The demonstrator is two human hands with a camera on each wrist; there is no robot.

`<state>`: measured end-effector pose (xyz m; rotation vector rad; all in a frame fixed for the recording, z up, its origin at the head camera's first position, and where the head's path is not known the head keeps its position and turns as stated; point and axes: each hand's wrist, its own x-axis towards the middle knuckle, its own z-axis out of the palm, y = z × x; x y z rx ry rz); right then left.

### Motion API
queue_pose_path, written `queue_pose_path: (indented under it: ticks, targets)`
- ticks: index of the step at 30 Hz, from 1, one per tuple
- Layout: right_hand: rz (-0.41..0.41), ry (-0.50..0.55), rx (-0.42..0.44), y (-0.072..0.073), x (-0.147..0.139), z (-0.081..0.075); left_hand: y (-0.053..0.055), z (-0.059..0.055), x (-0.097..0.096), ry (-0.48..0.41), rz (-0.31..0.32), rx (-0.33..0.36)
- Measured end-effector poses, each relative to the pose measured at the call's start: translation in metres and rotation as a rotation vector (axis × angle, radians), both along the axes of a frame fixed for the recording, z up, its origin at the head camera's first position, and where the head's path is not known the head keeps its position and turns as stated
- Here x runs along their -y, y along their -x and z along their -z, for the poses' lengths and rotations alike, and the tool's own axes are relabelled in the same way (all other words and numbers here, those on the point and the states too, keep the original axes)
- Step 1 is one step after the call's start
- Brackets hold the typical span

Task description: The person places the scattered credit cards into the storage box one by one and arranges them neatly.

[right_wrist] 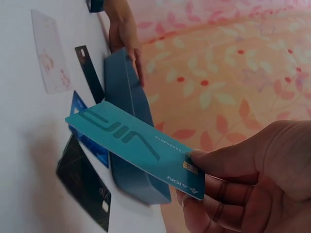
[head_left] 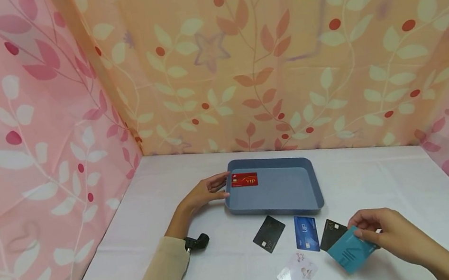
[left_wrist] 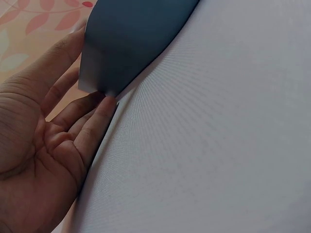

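A teal card (head_left: 351, 250) marked AION is pinched at one corner between thumb and fingers of my right hand (head_left: 386, 232), held tilted above the table. It partly covers a black card (head_left: 332, 234) lying under it. My left hand (head_left: 206, 193) touches the left end of the blue-grey tray (head_left: 277, 210), thumb and fingertips against its outer wall. Inside the tray, at its left end, lies a red VIP card (head_left: 244, 179). In the left wrist view the fingertips meet the tray's wall (left_wrist: 131, 43) near its corner.
In front of the tray lie another black card (head_left: 269, 234), a blue card (head_left: 306, 233) and a pale card (head_left: 297, 274) with a floral print. A white cloth covers the table (head_left: 209, 276). Leaf-patterned curtains (head_left: 256, 59) stand behind and at both sides.
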<state>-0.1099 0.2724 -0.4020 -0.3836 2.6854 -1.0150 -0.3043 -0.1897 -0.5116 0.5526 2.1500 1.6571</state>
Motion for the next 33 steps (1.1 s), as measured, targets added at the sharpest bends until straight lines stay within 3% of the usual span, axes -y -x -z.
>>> queue_pose_path:
  ticks: [13,33]
  targets:
    - [0.018,0.045,-0.010,0.019,0.026,-0.016,0.000,0.001,0.000,-0.017,0.002,0.017]
    - [-0.003,0.220,0.016,0.043,0.036,-0.012,0.000,0.002,0.000,-0.025,-0.007,0.016]
